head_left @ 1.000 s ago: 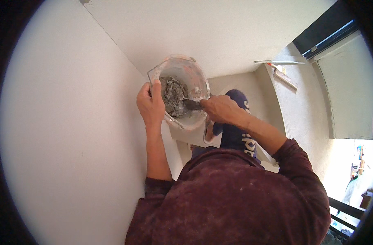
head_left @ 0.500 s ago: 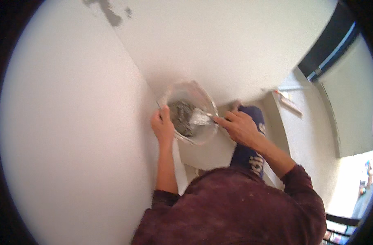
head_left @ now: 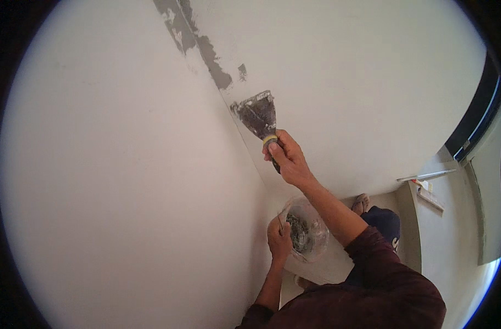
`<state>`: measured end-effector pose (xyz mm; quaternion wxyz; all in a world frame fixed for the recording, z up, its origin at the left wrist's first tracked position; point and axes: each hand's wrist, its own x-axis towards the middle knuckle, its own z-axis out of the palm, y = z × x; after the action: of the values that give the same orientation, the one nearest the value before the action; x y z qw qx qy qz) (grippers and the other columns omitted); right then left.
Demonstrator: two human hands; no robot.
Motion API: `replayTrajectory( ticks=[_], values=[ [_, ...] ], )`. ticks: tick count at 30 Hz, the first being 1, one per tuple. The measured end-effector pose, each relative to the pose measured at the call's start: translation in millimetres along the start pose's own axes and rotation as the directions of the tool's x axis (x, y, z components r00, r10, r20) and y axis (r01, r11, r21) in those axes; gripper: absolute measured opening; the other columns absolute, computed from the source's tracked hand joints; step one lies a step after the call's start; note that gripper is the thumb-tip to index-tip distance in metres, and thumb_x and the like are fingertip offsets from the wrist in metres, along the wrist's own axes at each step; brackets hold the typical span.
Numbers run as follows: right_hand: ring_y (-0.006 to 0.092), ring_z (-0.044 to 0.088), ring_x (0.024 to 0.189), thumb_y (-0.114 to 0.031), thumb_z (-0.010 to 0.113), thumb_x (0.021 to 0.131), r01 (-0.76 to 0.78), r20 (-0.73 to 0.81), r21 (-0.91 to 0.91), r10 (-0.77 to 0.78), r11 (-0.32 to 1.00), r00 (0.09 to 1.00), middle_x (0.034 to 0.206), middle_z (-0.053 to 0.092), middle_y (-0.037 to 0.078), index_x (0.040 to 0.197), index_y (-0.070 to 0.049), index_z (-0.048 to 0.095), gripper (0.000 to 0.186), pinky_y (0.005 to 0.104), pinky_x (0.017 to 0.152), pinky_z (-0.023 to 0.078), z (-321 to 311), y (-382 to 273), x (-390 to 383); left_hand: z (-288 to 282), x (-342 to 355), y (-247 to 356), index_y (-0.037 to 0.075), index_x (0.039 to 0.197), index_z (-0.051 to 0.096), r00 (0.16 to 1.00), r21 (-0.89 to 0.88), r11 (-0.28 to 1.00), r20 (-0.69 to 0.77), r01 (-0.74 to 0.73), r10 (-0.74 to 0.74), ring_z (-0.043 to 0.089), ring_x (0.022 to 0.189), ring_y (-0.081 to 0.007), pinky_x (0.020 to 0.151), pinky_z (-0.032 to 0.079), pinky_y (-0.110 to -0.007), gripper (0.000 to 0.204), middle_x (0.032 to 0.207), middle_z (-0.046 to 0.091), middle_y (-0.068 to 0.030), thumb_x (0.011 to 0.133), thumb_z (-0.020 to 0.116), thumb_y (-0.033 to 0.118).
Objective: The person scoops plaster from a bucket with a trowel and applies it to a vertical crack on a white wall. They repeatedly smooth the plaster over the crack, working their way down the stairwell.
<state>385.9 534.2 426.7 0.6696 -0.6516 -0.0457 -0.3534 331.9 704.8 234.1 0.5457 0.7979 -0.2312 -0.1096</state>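
Putty knife [head_left: 257, 114] is now up from the bucket [head_left: 319, 233] to nr the wall seam [head_left: 240, 131], just below grey patches [head_left: 213, 63]. R hand [head_left: 290, 159] grip's clenched round its handle [head_left: 276, 165]; L hand [head_left: 279, 240] grip's grasping bucket edge, w/ grey mix [head_left: 299, 233] inside.

Scraper [head_left: 260, 118] just beyond right grip [head_left: 289, 159]: dark grey blade [head_left: 257, 112], whitish smears [head_left: 261, 97], yellow collar [head_left: 269, 139]. Walls [head_left: 124, 164] off-white; patchy grey streaks [head_left: 211, 60] farther ahead of that grip. At left grip [head_left: 279, 239]: translucent whitish bucket [head_left: 318, 233], mottled grey mix [head_left: 299, 233] inside. Sleeve [head_left: 374, 252] behind right grip: maroon.
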Motion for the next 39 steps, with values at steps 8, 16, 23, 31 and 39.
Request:
replayTrajectory(
  ticks=[8,16,23,31,39],
  values=[
    [0.0095,0.052,0.074,-0.020,0.043,0.102,-0.014,-0.025,0.091,0.016,0.996,1.000,0.087,0.055,0.003,0.112,-0.003,0.048,0.021,0.0267,0.069,0.046,21,32,33,12,-29,-30,-0.003,0.110,0.057,0.999,0.080,0.996,-0.028,-0.029,0.031,0.053,0.106,-0.0405,0.095,0.038,-0.049,0.037,0.109,0.058,-0.0219,0.089,0.057,0.027],
    [0.0119,0.056,0.059,-0.014,0.049,0.098,0.081,-0.205,-0.219,-0.127,0.972,0.971,0.068,0.056,0.006,0.103,-0.001,0.049,0.015,0.0322,0.055,0.046,27,46,51,20,-27,-33,0.000,0.120,0.058,0.983,0.108,0.978,-0.034,-0.176,0.181,0.053,0.111,-0.0405,0.099,0.037,-0.049,0.041,0.115,0.059,-0.0212,0.089,0.057,0.028],
    [0.0139,0.058,0.052,-0.017,0.051,0.097,-0.025,-0.196,-0.577,-0.109,0.816,0.974,0.065,0.058,0.008,0.097,0.000,0.049,0.017,0.0312,0.050,0.047,26,18,13,6,-28,-15,0.000,0.127,0.053,0.997,0.071,0.996,0.069,-0.051,0.046,0.045,0.126,-0.0373,0.108,0.031,-0.043,0.045,0.132,0.050,-0.0225,0.089,0.056,0.024],
    [0.0137,0.059,0.052,-0.016,0.051,0.096,0.009,-0.218,-0.171,-0.047,0.985,0.975,0.063,0.057,0.008,0.094,-0.001,0.048,0.015,0.0306,0.048,0.047,43,-12,55,11,-29,-22,-0.001,0.122,0.056,0.988,0.072,0.985,-0.012,-0.156,0.157,0.050,0.117,-0.0403,0.103,0.035,-0.046,0.044,0.121,0.057,-0.0225,0.084,0.061,0.020],
    [0.0288,0.061,0.053,-0.012,0.054,0.092,-0.014,-0.333,-0.395,-0.129,0.918,0.934,0.062,0.055,0.016,0.092,0.001,0.047,0.014,0.0368,0.050,0.046,41,36,59,16,-34,-34,-0.001,0.120,0.057,0.992,0.115,0.993,0.118,0.041,-0.054,0.052,0.115,-0.0397,0.103,0.035,-0.046,0.042,0.119,0.058,-0.0221,0.087,0.058,0.024]
  ],
)
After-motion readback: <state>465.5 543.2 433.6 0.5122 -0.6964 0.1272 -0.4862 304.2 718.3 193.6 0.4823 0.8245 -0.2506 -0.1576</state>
